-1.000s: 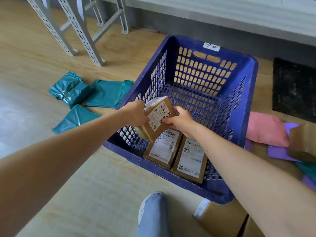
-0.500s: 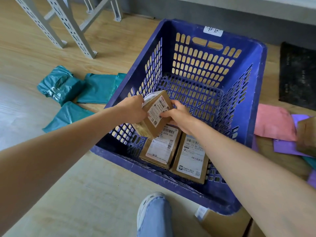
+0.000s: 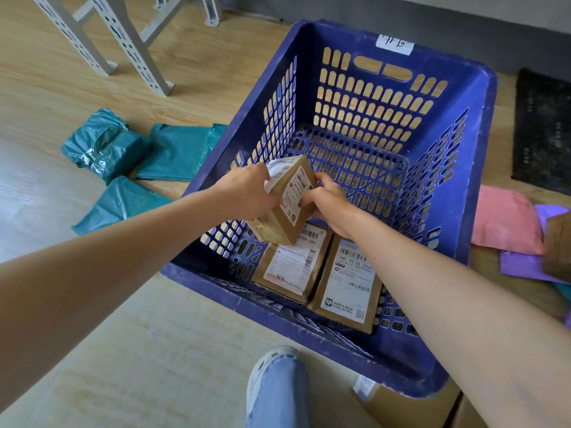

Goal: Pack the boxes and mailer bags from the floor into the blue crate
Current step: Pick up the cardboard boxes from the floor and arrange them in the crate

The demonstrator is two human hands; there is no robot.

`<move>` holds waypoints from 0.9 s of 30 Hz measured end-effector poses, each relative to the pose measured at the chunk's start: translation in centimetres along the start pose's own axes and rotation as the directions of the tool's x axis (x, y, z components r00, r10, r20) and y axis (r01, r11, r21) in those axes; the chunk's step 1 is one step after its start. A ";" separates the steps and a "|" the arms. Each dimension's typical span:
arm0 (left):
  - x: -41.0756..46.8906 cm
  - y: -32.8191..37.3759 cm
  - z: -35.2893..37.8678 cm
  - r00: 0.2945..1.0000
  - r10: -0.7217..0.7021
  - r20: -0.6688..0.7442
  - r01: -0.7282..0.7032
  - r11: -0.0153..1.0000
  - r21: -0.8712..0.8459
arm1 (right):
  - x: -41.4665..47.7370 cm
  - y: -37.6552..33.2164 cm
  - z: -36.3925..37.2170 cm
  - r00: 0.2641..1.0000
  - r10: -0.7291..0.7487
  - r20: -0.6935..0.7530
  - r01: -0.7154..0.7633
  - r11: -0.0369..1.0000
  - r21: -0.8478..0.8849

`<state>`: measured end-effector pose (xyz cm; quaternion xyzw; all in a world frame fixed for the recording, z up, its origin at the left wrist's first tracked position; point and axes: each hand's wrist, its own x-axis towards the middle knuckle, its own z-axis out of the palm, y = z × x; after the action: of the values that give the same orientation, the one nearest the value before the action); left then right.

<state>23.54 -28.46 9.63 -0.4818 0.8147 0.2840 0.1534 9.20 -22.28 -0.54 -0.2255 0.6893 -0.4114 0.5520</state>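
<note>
A blue slotted crate [image 3: 482, 168] stands on the wooden floor. Two labelled cardboard boxes [image 3: 290, 267] [image 3: 349, 285] lie flat side by side at its near wall. Inside the crate, just above the left one, I hold a third small cardboard box [image 3: 287, 208], tilted. My left hand [image 3: 247, 193] grips its left side and my right hand [image 3: 327, 202] grips its right side. Three teal mailer bags [image 3: 123, 168] lie on the floor left of the crate. A pink mailer bag [image 3: 506, 220] and a purple mailer bag [image 3: 525, 264] lie to its right.
Grey perforated metal rack legs [image 3: 123, 47] stand at the far left. A black mat [image 3: 543, 131] lies at the far right by the grey wall. More cardboard boxes [image 3: 411, 409] sit near the crate's front right corner. My shoe and jeans leg [image 3: 275, 387] are at the bottom.
Both hands have lowered the small box a little deeper into the crate, toward the left box on the bottom. The camera has moved closer over the crate.
</note>
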 end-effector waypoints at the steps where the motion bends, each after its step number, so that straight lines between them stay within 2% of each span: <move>1: 0.1 0.0 0.1 1.000 0.003 -0.006 -0.003 1.000 -0.009 | 0.1 0.1 0.0 1.000 0.003 -0.005 -0.003 1.000 0.006; 6: 0.2 0.3 0.7 0.999 0.011 -0.046 -0.013 0.999 -0.046 | 0.4 0.5 -0.6 1.000 0.004 -0.018 -0.003 1.000 0.021; 13: -0.1 1.7 1.4 0.993 0.077 -0.089 -0.072 0.996 0.060 | 0.4 0.8 -2.0 0.998 0.006 -0.066 0.000 0.996 0.094; 20: 2.8 0.8 1.6 0.990 0.081 -0.119 -0.108 0.966 -0.236 | 1.4 0.0 -2.5 0.985 0.024 -0.173 0.033 0.947 0.318; 24: 4.7 -0.1 2.3 0.990 0.010 -0.142 -0.060 0.932 -0.356 | 2.0 -0.4 -2.3 0.978 -0.007 -0.210 0.064 0.961 0.268; 27: 5.4 -0.7 2.6 0.987 0.007 -0.159 -0.068 0.922 -0.381 | 2.3 -0.5 -1.7 0.975 -0.046 -0.217 0.081 0.984 0.156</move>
<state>21.49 -30.90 4.55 -0.5073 0.7616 0.4031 -0.0135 6.87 -23.80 -1.36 -0.1561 0.7004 -0.5060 0.4786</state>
